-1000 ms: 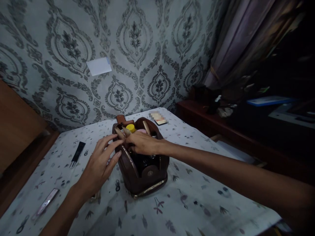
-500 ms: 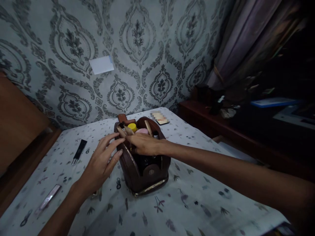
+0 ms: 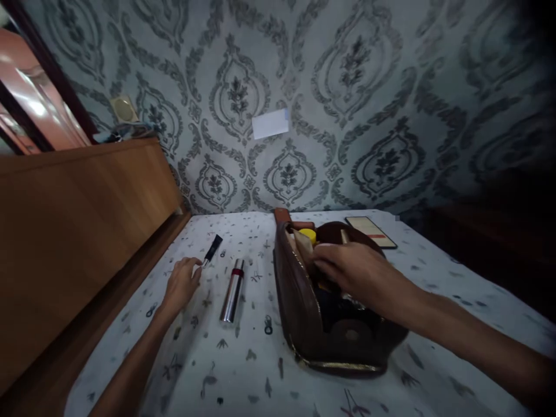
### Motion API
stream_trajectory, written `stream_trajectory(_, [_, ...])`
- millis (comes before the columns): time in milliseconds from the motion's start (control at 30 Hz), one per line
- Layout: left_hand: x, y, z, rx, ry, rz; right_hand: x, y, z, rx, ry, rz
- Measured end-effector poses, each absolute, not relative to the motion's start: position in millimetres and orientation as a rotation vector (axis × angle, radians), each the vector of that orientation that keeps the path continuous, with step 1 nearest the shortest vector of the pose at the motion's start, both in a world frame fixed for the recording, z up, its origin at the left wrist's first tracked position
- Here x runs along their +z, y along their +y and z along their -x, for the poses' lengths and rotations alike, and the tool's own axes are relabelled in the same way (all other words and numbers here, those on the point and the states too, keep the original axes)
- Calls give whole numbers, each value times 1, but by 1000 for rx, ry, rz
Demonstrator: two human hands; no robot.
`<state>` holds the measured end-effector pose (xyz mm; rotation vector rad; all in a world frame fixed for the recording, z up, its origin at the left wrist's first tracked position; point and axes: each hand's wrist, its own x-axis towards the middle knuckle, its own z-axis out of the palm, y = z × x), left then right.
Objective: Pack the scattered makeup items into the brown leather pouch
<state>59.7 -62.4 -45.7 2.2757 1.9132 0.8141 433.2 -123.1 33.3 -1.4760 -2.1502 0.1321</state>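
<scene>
My left hand point(image 3: 182, 284) is low over the bed at the left, its fingertips by the clear end of a black tube point(image 3: 214, 248); finger and thumb are apart. A silver cylinder with a red band point(image 3: 232, 292) lies between that hand and the brown bag point(image 3: 299, 313). The bag stands unzipped and holds a yellow lid point(image 3: 308, 234), a beige packet point(image 3: 304, 246) and dark items. Inside its opening, my right hand point(image 3: 354, 269) has curled fingers beside the packet; what they grip is hidden.
Behind the bag, a flat phone-like item point(image 3: 371, 231) lies on the patterned bedsheet point(image 3: 256, 359). A wooden panel point(image 3: 87, 197) borders the bed on the left. The patterned wall carries a white paper point(image 3: 270, 124); dark furniture stands at the right.
The view has turned left. My left hand has moved from the bag's rim to beside the black tube. The silver cylinder now shows fully. My right hand remains in the bag.
</scene>
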Motion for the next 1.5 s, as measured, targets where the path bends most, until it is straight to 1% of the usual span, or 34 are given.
stream_trajectory(133, [-58, -55, -38, 662, 2114, -2228, 46, -143, -423, 43, -2155, 1499])
stream_trajectory(267, [-64, -48, -36, 559, 2149, -2238, 41, -176, -398, 116, -2144, 1213])
stream_trajectory(367, [-67, -52, -46, 538, 2110, -2289, 23, -202, -370, 216, -2293, 958])
stream_trajectory(500, [-73, -78, -71, 520, 1996, -2407, -20, -221, -337, 149, -2507, 843])
stream_trajectory(600, [-80, -103, -87, 491, 1926, -2477, -53, -221, -323, 214, -2510, 878])
stream_trajectory(700, [-82, -120, -87, 493, 1974, -2473, -72, -216, -318, 470, -2474, 990])
stream_trajectory(833, [-79, -126, -57, 498, 2179, -2356, -80, -212, -315, 789, -2373, 1136])
stream_trajectory(933, [-78, -126, -31, 463, 2311, -2223, -86, -210, -312, 867, -2291, 1206])
stream_trajectory(1100, [-81, -130, -6, 440, 2340, -2049, -97, -208, -308, 923, -2217, 1237])
stream_trajectory(1200, [-79, -134, -5, 519, 2287, -1974, -99, -207, -307, 961, -2194, 1244])
stream_trajectory(1300, [-71, -139, -10, 659, 2141, -1928, -96, -207, -307, 959, -2183, 1216])
stream_trajectory(1500, [-46, -156, -43, 839, 1579, -1811, -79, -206, -308, 984, -2042, 1107])
